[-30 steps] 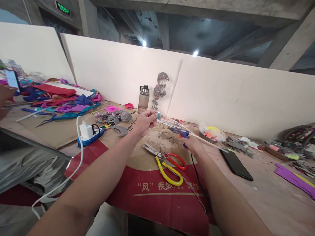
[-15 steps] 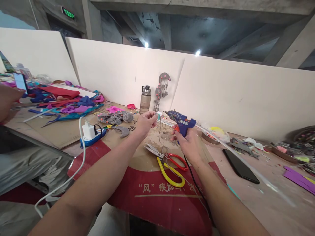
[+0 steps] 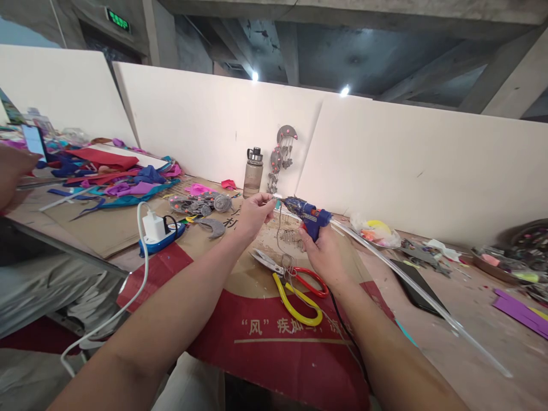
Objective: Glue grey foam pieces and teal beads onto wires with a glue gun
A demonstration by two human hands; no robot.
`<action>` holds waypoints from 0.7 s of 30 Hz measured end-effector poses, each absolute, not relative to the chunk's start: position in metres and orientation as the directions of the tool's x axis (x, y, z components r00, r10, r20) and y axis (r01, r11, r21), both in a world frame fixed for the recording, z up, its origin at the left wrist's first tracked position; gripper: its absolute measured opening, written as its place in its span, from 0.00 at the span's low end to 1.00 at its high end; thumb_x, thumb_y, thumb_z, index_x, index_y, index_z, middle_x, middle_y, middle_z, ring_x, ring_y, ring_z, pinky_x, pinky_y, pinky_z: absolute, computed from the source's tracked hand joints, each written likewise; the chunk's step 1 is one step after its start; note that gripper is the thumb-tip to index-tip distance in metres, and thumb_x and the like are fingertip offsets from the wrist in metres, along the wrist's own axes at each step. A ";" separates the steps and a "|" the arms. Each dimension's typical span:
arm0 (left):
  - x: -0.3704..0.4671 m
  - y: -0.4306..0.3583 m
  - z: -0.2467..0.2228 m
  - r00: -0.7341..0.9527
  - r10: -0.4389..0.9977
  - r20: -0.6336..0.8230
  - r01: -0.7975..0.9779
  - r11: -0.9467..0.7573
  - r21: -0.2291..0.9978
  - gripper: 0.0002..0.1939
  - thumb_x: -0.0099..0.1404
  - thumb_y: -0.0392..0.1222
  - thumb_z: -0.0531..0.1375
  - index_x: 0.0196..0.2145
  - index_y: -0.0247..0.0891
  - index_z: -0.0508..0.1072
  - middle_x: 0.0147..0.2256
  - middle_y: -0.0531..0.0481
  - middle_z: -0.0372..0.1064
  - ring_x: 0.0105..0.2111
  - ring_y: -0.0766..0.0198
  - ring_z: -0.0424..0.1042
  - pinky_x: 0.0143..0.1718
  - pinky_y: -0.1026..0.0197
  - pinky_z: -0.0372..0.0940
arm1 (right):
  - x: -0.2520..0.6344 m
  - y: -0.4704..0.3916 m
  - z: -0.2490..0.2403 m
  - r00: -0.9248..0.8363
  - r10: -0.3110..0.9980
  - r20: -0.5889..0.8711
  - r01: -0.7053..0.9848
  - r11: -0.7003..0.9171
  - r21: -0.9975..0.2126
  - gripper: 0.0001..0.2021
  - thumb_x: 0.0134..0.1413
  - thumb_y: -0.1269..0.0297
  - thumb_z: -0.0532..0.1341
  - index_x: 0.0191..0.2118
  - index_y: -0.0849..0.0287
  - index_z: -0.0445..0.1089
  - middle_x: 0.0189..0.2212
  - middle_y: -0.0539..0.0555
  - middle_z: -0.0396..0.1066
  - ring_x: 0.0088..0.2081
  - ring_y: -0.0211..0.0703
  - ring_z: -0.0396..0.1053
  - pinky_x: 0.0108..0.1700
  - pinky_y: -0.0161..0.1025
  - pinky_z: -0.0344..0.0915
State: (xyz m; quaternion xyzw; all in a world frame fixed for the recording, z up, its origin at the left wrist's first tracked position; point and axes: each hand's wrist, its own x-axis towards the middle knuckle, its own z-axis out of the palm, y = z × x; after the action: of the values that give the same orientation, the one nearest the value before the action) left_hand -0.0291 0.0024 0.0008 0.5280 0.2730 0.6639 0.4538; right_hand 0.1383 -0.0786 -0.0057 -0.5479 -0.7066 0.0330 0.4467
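Observation:
My left hand (image 3: 257, 214) is closed in a pinch. A thin grey cord (image 3: 279, 231) hangs from its fingertips down to the scissors; anything else small between them is hidden. My right hand (image 3: 327, 254) is wrapped round the handle of a blue hot glue gun (image 3: 305, 212). The gun's nozzle points left and meets the left fingertips, though actual contact is hard to make out. A long clear glue stick (image 3: 411, 279) sticks out of the gun's rear. Below the hands lie scissors with yellow and red handles (image 3: 295, 305), the cord lying across them.
Left of my hands are a white plug on a blue power strip (image 3: 158, 242), a grey felt crescent (image 3: 212, 227) and a felt pile. A water bottle (image 3: 253, 174) stands behind. A black phone (image 3: 413, 285) lies right. At far left, another person's hand is near a phone (image 3: 35, 141).
The glue gun has moved left and tilted, bringing its nozzle up to my left fingertips. Its long glue stick has swung over the black phone. My left hand has hardly moved.

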 end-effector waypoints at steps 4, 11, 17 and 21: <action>-0.029 0.004 -0.001 -0.033 0.886 0.462 -0.295 -0.451 0.842 0.11 0.54 0.44 0.65 0.28 0.35 0.69 0.14 0.58 0.60 0.14 0.75 0.54 0.16 0.69 0.48 | 0.137 -0.082 -0.003 -0.012 0.816 0.579 0.775 0.373 -0.510 0.19 0.62 0.55 0.51 0.53 0.59 0.62 0.46 0.61 0.72 0.48 0.52 0.70 0.49 0.44 0.64; -0.030 0.008 -0.006 -0.026 0.872 0.489 -0.272 -0.477 0.836 0.10 0.55 0.44 0.65 0.29 0.35 0.70 0.15 0.57 0.61 0.14 0.75 0.55 0.16 0.69 0.49 | 0.136 -0.084 -0.002 -0.006 0.819 0.573 0.793 0.353 -0.496 0.19 0.62 0.55 0.50 0.53 0.58 0.62 0.49 0.61 0.71 0.50 0.52 0.69 0.52 0.43 0.63; -0.030 0.009 -0.005 -0.040 0.876 0.481 -0.291 -0.471 0.833 0.10 0.54 0.44 0.65 0.29 0.35 0.70 0.15 0.57 0.61 0.14 0.75 0.56 0.16 0.69 0.49 | 0.134 -0.086 0.001 -0.022 0.814 0.580 0.782 0.376 -0.497 0.18 0.62 0.56 0.50 0.53 0.58 0.63 0.50 0.61 0.70 0.52 0.51 0.67 0.54 0.44 0.61; -0.029 0.007 -0.004 -0.033 0.883 0.467 -0.292 -0.456 0.841 0.10 0.53 0.43 0.66 0.28 0.35 0.70 0.15 0.57 0.61 0.14 0.75 0.55 0.16 0.70 0.49 | 0.136 -0.083 -0.002 0.006 0.812 0.584 0.756 0.378 -0.534 0.18 0.61 0.55 0.51 0.52 0.58 0.62 0.47 0.61 0.72 0.49 0.52 0.69 0.51 0.45 0.64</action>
State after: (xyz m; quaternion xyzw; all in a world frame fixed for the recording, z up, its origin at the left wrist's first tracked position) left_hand -0.0292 0.0068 -0.0040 0.5363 0.2760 0.6636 0.4427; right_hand 0.1361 -0.0833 -0.0025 -0.5567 -0.7043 0.0316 0.4394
